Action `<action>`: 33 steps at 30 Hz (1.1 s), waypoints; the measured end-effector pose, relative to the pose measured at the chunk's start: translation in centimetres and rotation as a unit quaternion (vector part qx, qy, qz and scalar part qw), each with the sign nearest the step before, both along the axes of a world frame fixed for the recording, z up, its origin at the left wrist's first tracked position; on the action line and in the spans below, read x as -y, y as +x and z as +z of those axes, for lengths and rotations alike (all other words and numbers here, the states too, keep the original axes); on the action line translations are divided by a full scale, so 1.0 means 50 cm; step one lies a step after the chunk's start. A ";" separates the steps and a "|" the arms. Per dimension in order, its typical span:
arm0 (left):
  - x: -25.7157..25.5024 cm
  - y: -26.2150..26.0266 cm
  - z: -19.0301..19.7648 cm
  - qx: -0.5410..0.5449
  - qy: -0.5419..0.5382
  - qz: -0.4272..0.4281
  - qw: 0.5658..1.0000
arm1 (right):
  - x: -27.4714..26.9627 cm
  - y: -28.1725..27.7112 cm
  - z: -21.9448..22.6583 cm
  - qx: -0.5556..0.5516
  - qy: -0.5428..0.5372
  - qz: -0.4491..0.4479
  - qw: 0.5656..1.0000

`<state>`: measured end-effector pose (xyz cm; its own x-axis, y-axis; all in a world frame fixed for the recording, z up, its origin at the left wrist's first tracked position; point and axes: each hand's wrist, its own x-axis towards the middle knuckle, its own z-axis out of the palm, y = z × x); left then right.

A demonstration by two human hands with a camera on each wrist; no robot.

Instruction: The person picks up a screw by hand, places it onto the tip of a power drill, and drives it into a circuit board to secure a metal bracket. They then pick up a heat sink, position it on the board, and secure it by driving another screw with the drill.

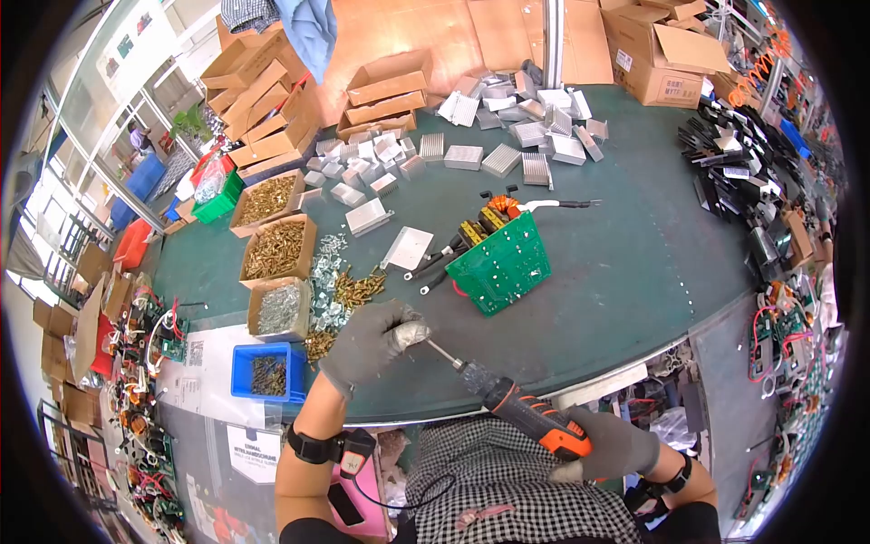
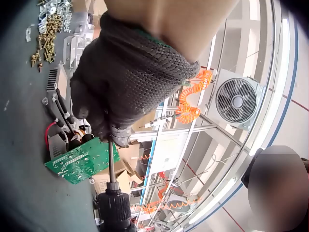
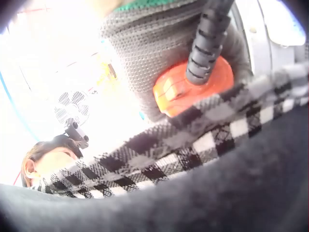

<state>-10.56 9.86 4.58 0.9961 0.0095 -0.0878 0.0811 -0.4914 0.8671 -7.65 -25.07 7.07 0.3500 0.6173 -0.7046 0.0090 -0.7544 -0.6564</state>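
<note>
My gloved right hand [image 1: 619, 444] grips the orange and black electric screwdriver [image 1: 526, 410] in front of the checked apron. Its long bit [image 1: 444, 352] points up and left to my gloved left hand [image 1: 373, 343], whose thumb and fingers pinch around the tip. What sits at the very tip is hidden by the fingers; in the left wrist view the bit [image 2: 112, 162] runs from the black chuck [image 2: 115, 203] up into the glove. Beyond the hands a green circuit board [image 1: 503, 265] stands tilted on the bench, with coils and black cables behind it.
Left of the board are boxes of brass screws [image 1: 275, 249] and silver screws [image 1: 281, 308], loose screws [image 1: 358, 288], and a blue bin [image 1: 267, 372]. Aluminium heat sinks [image 1: 503, 160] cover the back of the green bench [image 1: 625, 245]. Black parts [image 1: 734, 172] are heaped at right.
</note>
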 end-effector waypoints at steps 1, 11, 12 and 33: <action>0.000 -0.001 0.002 -0.011 -0.026 0.004 1.000 | 0.002 -0.001 0.000 0.022 0.013 -0.001 1.000; -0.002 0.029 0.005 0.146 -0.150 0.118 0.971 | -0.021 0.043 -0.028 -0.020 0.177 -0.097 0.979; -0.039 0.033 -0.016 0.169 -0.136 0.134 0.967 | -0.027 0.054 -0.008 -0.003 0.215 -0.136 0.967; -0.261 0.441 -0.071 -0.019 0.387 0.242 0.890 | -0.267 0.323 -0.017 0.144 0.484 -0.240 0.829</action>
<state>11.52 22.89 1.01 0.8549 0.5096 0.0979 0.4684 -0.8390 0.2768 8.50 -11.70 6.22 0.7872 0.5851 0.1946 0.1221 0.1615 -0.9793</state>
